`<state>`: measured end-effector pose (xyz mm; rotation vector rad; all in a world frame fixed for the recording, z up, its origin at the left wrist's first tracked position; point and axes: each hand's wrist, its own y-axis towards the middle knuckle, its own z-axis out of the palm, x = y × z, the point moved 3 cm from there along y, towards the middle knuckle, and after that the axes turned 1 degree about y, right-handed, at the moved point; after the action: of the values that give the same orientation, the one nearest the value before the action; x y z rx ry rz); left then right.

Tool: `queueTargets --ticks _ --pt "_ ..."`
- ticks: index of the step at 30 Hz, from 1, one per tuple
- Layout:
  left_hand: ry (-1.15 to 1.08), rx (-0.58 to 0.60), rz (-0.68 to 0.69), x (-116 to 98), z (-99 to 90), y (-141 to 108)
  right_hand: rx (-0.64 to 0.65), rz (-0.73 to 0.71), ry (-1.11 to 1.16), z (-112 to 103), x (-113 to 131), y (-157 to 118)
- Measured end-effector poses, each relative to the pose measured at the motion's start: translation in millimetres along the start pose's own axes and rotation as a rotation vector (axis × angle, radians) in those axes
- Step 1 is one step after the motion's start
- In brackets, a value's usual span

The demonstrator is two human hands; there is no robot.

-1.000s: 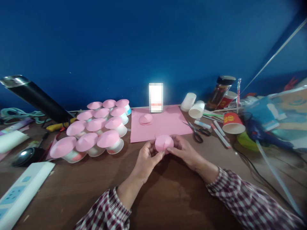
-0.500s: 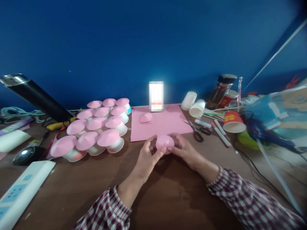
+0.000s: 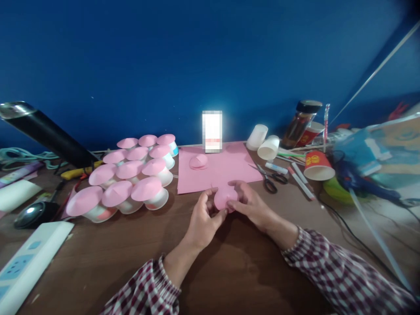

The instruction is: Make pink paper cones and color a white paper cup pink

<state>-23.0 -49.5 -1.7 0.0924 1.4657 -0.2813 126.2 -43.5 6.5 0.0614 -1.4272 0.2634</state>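
Between my hands is a small pink paper cone [image 3: 224, 197], held over the table just in front of the pink sheet. My left hand [image 3: 205, 217] grips its left side, the thumb at the lower edge and the fingers behind. On the right edge, my right hand [image 3: 251, 204] pinches the paper between thumb and fingers. Another pink paper cone [image 3: 198, 162] lies on the pink paper sheet [image 3: 229, 168]. To the left stand several paper cups, each topped with a pink paper cone [image 3: 147, 189].
Right of the sheet are scissors [image 3: 270, 185], a glue stick [image 3: 276, 168], white cups [image 3: 268, 147], a red cup [image 3: 319, 166] and a blue glue gun [image 3: 367, 186]. A power strip [image 3: 34, 258] and a black flask [image 3: 49, 133] are on the left.
My left thumb has slid down and right along the cone's lower edge. The cone has tilted and changed shape slightly; both hands still hold it.
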Motion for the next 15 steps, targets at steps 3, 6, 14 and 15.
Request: queueTargets --ticks 3,6,14,15 --pt "0.036 -0.028 0.015 -0.2 0.0 -0.2 0.01 -0.001 0.021 -1.1 0.1 0.7" --pt "0.065 -0.046 0.048 0.4 0.1 0.0 0.001 0.0 0.038 -1.7 0.3 1.3" --pt "0.054 -0.064 0.032 2.0 -0.2 -1.1 -0.035 0.001 -0.033 -3.9 -1.1 2.7" --pt "0.033 -0.085 0.024 1.6 -1.2 -0.6 -0.041 0.0 -0.028 -4.3 -0.8 3.0"
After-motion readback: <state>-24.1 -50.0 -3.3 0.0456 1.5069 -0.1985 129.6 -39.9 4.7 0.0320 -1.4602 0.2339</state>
